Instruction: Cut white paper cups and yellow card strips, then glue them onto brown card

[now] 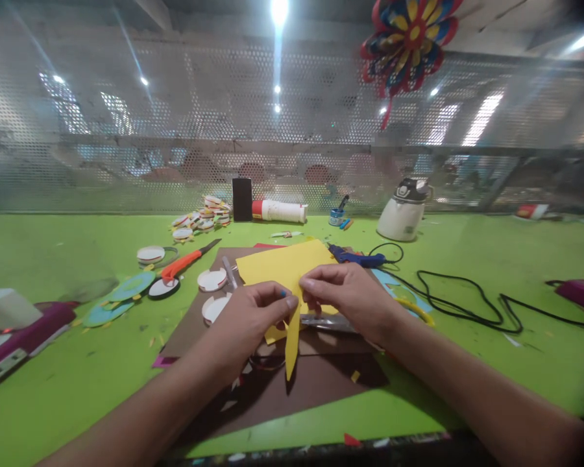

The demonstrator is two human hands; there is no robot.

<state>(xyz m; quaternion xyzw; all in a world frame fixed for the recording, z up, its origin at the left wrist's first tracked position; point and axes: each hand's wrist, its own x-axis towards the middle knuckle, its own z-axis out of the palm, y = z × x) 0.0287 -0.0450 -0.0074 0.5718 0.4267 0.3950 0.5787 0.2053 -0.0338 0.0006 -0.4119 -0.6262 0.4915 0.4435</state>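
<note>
A narrow yellow paper strip [292, 353] with a pointed lower end hangs between my hands. My left hand [255, 318] is closed, thumb and index finger pinching the strip from the left. From the right, the fingertips of my right hand [350, 293] are pinched together at its upper part. Behind them lies a yellow sheet [277, 263] on brown sheets [194, 327]. Metal scissors blades [328, 322] rest under my right hand, with a yellow handle [421, 312] beyond the wrist. White round pieces [212, 280] lie left of my left hand.
A blue glue gun [357, 256] with a black cable [460, 277] lies at right. At left are an orange knife [182, 264], blue discs [133, 285] and a purple power strip [26, 337]. A white kettle [403, 211], paper cups [282, 211] and a dark upright block [242, 200] stand behind.
</note>
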